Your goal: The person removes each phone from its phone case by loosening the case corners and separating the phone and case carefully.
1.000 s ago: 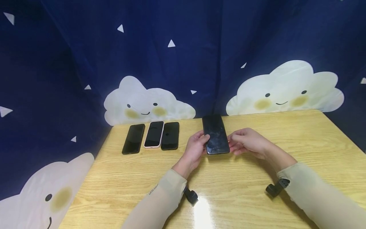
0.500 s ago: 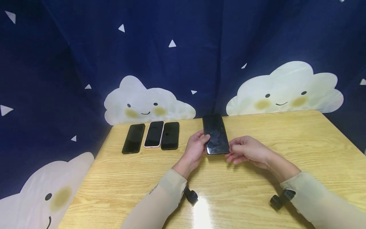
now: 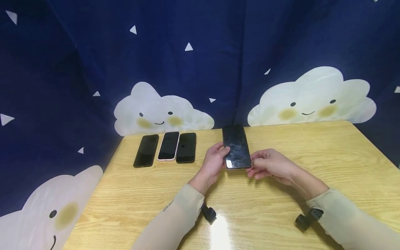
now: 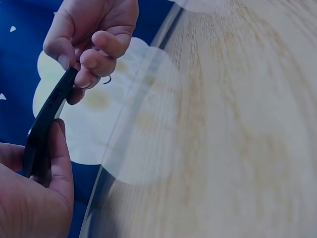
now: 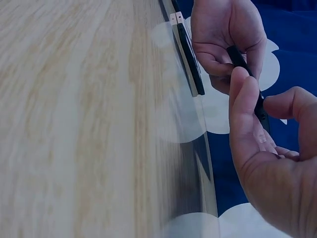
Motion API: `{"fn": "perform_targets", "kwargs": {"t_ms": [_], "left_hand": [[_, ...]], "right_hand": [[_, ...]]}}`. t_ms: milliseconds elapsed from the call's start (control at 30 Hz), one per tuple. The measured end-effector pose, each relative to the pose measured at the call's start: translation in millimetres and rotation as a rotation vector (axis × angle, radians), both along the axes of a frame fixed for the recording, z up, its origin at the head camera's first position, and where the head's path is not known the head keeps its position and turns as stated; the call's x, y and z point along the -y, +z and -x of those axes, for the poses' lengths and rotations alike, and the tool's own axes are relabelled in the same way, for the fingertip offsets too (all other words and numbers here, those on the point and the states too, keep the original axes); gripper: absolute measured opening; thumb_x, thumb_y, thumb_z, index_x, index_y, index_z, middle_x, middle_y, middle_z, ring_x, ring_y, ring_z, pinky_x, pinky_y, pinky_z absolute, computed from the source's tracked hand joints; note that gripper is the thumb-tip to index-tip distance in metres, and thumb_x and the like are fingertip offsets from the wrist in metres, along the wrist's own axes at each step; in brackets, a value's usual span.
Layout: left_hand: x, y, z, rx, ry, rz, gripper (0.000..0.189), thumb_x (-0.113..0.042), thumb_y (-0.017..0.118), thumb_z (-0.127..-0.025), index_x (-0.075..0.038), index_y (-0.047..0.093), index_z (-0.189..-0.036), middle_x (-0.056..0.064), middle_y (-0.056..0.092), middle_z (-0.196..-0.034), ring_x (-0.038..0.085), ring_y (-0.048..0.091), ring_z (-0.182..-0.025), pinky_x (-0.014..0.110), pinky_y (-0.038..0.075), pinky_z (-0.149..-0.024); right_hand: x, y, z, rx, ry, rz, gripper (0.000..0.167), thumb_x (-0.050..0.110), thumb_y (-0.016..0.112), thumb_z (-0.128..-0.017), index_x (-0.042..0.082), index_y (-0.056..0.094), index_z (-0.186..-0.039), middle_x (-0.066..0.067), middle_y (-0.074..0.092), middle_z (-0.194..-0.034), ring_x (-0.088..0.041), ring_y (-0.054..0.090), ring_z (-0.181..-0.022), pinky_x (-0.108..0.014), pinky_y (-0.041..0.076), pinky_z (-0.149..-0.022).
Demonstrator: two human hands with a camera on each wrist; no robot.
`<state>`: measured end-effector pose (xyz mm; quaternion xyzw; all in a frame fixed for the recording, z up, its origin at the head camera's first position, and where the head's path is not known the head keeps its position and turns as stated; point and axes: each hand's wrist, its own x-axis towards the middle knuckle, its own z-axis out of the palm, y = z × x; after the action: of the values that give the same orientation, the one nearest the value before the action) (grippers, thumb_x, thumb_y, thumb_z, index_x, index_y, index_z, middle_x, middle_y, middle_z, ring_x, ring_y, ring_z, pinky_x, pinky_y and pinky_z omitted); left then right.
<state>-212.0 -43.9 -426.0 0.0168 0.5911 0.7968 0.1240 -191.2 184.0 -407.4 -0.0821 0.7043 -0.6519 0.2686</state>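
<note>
In the head view a black smartphone [image 3: 236, 146] is held screen up above the table. My left hand [image 3: 212, 163] grips its left edge, thumb on the glass and fingers underneath. At the lower right corner, my right hand [image 3: 268, 163] pinches the edge between thumb and fingers. Seen from the left wrist, the phone [image 4: 47, 116] appears edge-on, with the left hand [image 4: 34, 198] at one side and the right hand [image 4: 94, 34] at the other. In the right wrist view, the right thumb [image 5: 285, 105] meets the phone's edge.
To the left, three phones lie side by side on the wooden table [image 3: 150, 194]: a black one [image 3: 146, 151], one with a pink rim [image 3: 168, 146] and another black one [image 3: 186, 148]. A dark blue curtain [image 3: 218, 52] with clouds hangs behind the table.
My right hand has slid down the phone's right edge to its lower corner, moving a little towards me. The left hand and the phone stay nearly in place.
</note>
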Motion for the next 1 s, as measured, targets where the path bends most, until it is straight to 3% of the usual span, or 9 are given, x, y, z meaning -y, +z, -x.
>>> {"fn": "perform_targets", "kwargs": {"t_ms": [333,700,1000], "left_hand": [[-1.3,1.0,-1.4,0.008,0.004,0.018,0.033,-0.012,0.054,-0.106,0.000,0.059,-0.137,0.013,0.073,-0.119,0.011,0.071,-0.088,0.026,0.058,-0.069],[0.4,0.7,-1.4,0.008,0.007,0.017,0.030,-0.011,0.056,-0.106,-0.002,0.062,-0.133,0.004,0.075,-0.103,0.009,0.071,-0.079,0.024,0.055,-0.062],[-0.2,-0.6,-1.2,0.001,0.004,0.033,0.029,-0.012,0.056,-0.106,-0.002,0.065,-0.131,0.004,0.076,-0.100,0.008,0.070,-0.074,0.023,0.053,-0.059]], "right_hand": [[-0.8,-2.5,-2.5,0.022,0.010,0.030,0.043,0.000,0.051,-0.093,-0.018,0.043,-0.131,-0.025,0.073,-0.108,-0.023,0.077,-0.088,-0.031,0.062,-0.072],[1.0,-3.0,-1.1,0.028,-0.005,0.039,0.045,-0.001,0.052,-0.091,-0.020,0.044,-0.131,-0.025,0.073,-0.105,-0.022,0.076,-0.086,-0.028,0.062,-0.074],[0.7,-7.9,-0.3,0.038,-0.005,0.053,0.044,-0.001,0.053,-0.092,-0.019,0.044,-0.131,-0.024,0.074,-0.103,-0.022,0.076,-0.086,-0.029,0.062,-0.075]]}}
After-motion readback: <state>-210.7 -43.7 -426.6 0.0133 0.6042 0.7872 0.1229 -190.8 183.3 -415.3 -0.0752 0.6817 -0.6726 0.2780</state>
